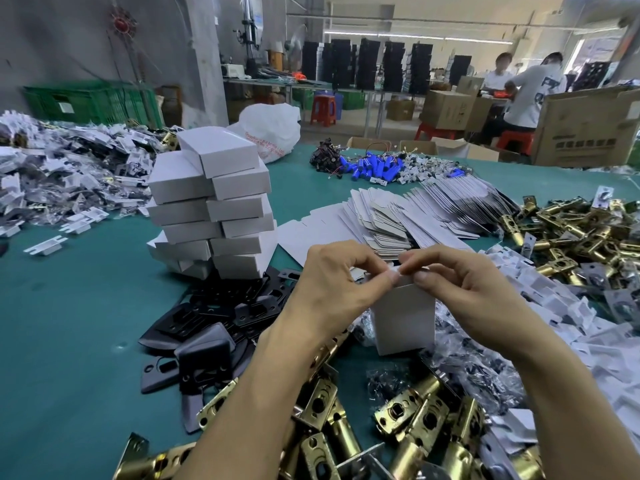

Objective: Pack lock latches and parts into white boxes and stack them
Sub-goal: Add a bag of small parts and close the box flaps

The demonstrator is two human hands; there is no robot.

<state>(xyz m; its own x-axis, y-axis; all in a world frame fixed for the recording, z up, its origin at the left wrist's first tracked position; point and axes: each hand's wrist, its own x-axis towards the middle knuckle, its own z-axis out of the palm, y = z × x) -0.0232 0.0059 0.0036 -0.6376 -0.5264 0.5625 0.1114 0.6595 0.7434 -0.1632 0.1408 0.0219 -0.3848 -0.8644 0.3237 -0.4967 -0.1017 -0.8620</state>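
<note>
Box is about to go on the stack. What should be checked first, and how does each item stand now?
1. Grip: left hand and right hand both pinch the flap of the box: ok.
2. Box upright: ok.
3. Flap tucked shut: cannot tell, fingers cover it.
4. Parts inside: cannot tell, walls hide them.
5. Stack squared: not ok, boxes offset, top one skewed.
6. Way to the stack: only low black plates lie between: ok.
</note>
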